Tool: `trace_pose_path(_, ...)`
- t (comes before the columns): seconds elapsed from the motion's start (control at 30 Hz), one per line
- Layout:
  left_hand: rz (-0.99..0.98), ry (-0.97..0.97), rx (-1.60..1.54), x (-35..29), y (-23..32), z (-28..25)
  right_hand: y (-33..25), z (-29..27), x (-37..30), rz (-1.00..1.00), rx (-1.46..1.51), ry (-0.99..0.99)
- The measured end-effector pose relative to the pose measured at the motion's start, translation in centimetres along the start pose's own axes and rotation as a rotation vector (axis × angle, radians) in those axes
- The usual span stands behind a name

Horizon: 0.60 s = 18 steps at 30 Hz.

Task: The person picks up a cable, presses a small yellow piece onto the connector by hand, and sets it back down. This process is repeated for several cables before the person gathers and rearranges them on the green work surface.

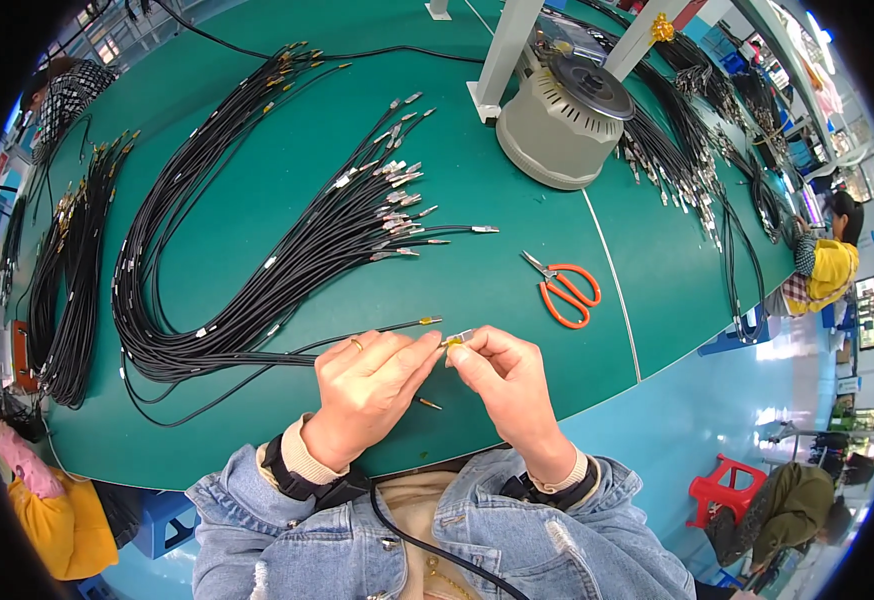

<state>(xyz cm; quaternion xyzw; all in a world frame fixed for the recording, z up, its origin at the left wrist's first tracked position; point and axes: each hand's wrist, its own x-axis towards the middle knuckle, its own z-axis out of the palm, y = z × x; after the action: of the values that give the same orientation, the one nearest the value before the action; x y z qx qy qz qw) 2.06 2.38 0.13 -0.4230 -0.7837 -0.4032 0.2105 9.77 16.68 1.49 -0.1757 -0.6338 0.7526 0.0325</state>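
My left hand point(372, 388) is closed near the table's front edge, its fingertips pinching a black cable close to its end. My right hand point(507, 382) meets it, with thumb and forefinger closed on a small silver-and-yellow connector point(456, 340). Exactly how cable and connector join is hidden by the fingers. Beyond the hands lies a big curved bundle of black cables point(247, 285), with metal connectors at one end and yellow-banded tips at the other. One loose yellow-tipped cable end point(429, 321) lies just past my left fingers. Orange-handled scissors point(569, 296) rest partly spread to the right.
On the green table point(457, 130), another cable bundle point(72, 270) lies at the left. A grey round machine point(560, 125) stands beside a white post point(505, 60) at the back. More cables point(672, 160) hang toward the right. Co-workers sit around; a red stool point(727, 487) stands right.
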Motion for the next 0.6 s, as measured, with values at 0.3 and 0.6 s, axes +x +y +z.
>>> trace_pose_path(0.3, 0.024, -0.002, 0.016, -0.3, -0.32, 0.22, -0.17, 0.1, 0.06, -0.001, 0.024, 0.006)
trace_pose_path(0.6, 0.074, -0.014, 0.071, -0.3, -0.15, 0.14, -0.07, -0.12, -0.01, 0.005, 0.014, -0.012)
